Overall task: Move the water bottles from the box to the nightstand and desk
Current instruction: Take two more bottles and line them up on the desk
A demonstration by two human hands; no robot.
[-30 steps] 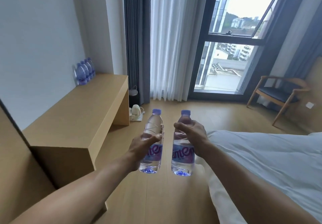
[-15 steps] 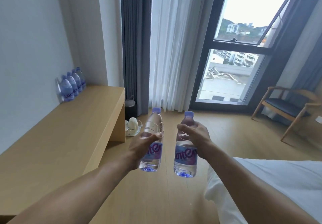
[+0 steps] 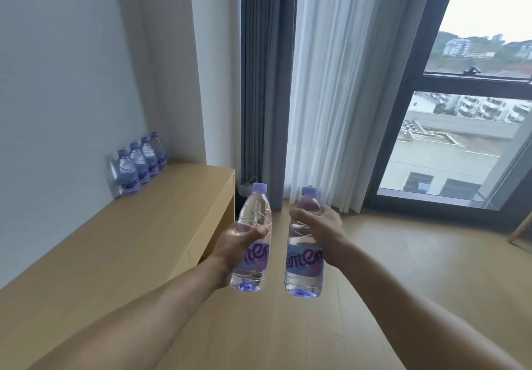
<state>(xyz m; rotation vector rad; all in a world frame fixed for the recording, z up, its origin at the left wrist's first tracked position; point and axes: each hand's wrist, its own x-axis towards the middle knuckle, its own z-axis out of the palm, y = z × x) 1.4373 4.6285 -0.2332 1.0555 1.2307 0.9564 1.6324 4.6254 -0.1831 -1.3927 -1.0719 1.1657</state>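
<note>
Far left, a row of four bottles (image 3: 140,168) stood upright on the desk (image 3: 121,254), lined up against the white wall at the back edge, purple caps up, each one just beside the next. The wooden desk ran along that wall and ended near the grey curtain (image 3: 259,81). Moving in: the left hand (image 3: 230,247) was wrapped around the middle of the left bottle (image 3: 256,211), thumb across the front above the label, and it held that bottle upright in the air past the desk's end, over the wooden floor (image 3: 388,283). Right beside it, with a narrow gap between the two, came the right bottle (image 3: 303,263), also upright and off the ground, label facing the camera. The right hand (image 3: 322,225) gripped it from the right side at the shoulder, fingers curled round the clear plastic above the label. Both arms were stretched forward. Behind them hung the white curtain (image 3: 331,81), and further right the dark-framed window (image 3: 460,145) showed rooftops and buildings outside.
</note>
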